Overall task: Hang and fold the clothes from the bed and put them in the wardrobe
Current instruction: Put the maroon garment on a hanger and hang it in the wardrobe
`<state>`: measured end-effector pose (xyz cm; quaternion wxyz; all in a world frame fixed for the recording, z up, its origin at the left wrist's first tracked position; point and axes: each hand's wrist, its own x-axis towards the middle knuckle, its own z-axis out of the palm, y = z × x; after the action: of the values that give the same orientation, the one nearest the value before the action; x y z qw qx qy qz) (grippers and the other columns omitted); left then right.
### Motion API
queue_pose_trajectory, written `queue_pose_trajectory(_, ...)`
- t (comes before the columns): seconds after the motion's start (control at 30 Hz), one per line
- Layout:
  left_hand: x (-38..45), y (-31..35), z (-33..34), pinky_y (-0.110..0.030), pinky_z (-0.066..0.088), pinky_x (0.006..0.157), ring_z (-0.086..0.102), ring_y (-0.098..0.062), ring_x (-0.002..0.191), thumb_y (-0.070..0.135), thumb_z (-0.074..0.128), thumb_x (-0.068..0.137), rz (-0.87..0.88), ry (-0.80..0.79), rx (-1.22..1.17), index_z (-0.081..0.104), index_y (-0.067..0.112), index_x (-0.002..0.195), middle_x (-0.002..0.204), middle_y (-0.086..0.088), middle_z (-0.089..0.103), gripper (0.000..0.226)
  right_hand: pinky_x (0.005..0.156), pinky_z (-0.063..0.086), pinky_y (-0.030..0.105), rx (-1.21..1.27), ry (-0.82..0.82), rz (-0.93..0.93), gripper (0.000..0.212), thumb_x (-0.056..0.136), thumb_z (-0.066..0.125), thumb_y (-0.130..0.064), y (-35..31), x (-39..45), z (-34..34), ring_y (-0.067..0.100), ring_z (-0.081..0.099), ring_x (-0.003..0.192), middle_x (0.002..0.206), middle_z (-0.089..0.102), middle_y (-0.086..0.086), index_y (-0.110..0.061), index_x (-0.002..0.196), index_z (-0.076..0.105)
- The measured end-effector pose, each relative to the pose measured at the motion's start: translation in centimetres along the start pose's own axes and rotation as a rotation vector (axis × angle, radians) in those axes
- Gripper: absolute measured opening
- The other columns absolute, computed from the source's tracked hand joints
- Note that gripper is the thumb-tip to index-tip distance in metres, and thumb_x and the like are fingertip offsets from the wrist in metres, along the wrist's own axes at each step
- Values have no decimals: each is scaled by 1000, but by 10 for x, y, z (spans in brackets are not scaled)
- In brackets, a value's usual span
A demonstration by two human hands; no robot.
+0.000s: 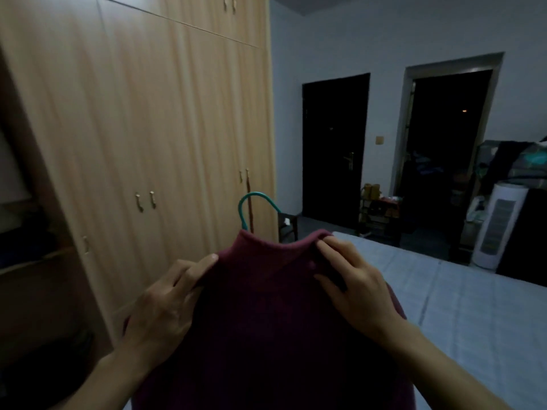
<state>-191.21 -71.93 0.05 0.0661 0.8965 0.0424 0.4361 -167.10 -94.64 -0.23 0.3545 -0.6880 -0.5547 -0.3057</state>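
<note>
A dark maroon sweater (266,315) with a high collar hangs in front of me on a teal hanger (254,202), whose hook sticks up out of the collar. My left hand (165,306) grips the sweater's left shoulder. My right hand (352,285) pinches the right side of the collar and shoulder. The rest of the hanger is hidden inside the sweater. The light wooden wardrobe (148,128) stands to the left, its doors shut in front of me. An open section with shelves (26,255) shows at the far left.
The bed (458,306), with a pale blue sheet, lies to the right. Beyond it are a dark shut door (334,149), an open dark doorway (444,149), a white tower appliance (497,226), a small dark chair (287,226) and a cluttered rack (379,211).
</note>
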Motion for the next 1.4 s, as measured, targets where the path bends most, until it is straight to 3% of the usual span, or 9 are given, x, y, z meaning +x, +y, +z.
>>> queue_pose_trajectory(0.13,-23,-5,-41,-34,49,45,59,-17,62,26,42,94,-54,24,236,42,34,142,106,2,57,49,73,40,13,-49,-89,-140,53,90,52,-34,-37,31,14,6,56,105,137,54,-7,-26,142,46)
queue_pose_trajectory(0.23,-37,-14,-80,-30,47,42,53,-14,58,27,45,92,-86,37,340,46,31,140,100,3,54,49,64,33,10,-23,-132,-242,52,87,50,-30,-71,57,32,2,52,93,120,64,-10,-26,139,48)
queue_pose_trajectory(0.3,-51,-25,-110,-25,46,43,51,-10,58,29,47,93,-104,32,392,49,29,140,98,5,52,47,59,41,16,36,-153,-306,49,86,51,-28,-98,74,47,3,55,87,109,66,-10,-26,135,51)
queue_pose_trajectory(0.4,-79,-44,-159,-22,43,43,47,-7,56,34,45,97,-156,46,451,53,27,137,94,5,52,41,68,56,28,164,-169,-388,43,88,56,-36,-144,96,79,8,64,90,107,68,-9,-25,129,55)
queue_pose_trajectory(0.53,-124,-80,-228,-28,49,43,50,-8,55,32,45,97,-275,105,514,56,27,133,91,6,51,38,72,50,19,347,-142,-379,40,83,69,-50,-218,126,132,5,60,85,102,60,-11,-21,110,63)
queue_pose_trajectory(0.87,-227,-143,-368,-26,47,39,49,-11,52,21,42,97,-381,236,673,58,14,128,86,2,53,35,75,42,8,532,-285,-315,22,86,72,-21,-358,158,229,-4,57,87,96,61,-16,-30,104,64)
queue_pose_trajectory(1.0,-253,-164,-400,-26,48,43,51,-11,56,29,37,102,-384,219,667,60,12,128,90,3,54,38,72,47,16,590,-243,-301,15,88,68,-8,-399,162,267,0,61,81,88,65,-10,-20,97,71)
queue_pose_trajectory(1.23,-265,-196,-431,-27,52,49,58,-9,65,17,42,93,-412,170,602,57,14,129,95,8,54,39,69,48,19,691,-287,-401,19,91,60,-20,-451,188,309,2,62,79,86,64,-10,-16,104,73)
queue_pose_trajectory(1.4,-239,-222,-426,-31,54,61,60,-11,76,20,41,94,-442,150,608,60,15,128,100,9,55,40,70,37,2,775,-180,-444,19,88,61,-17,-479,213,346,-9,57,79,84,58,-17,-11,100,74)
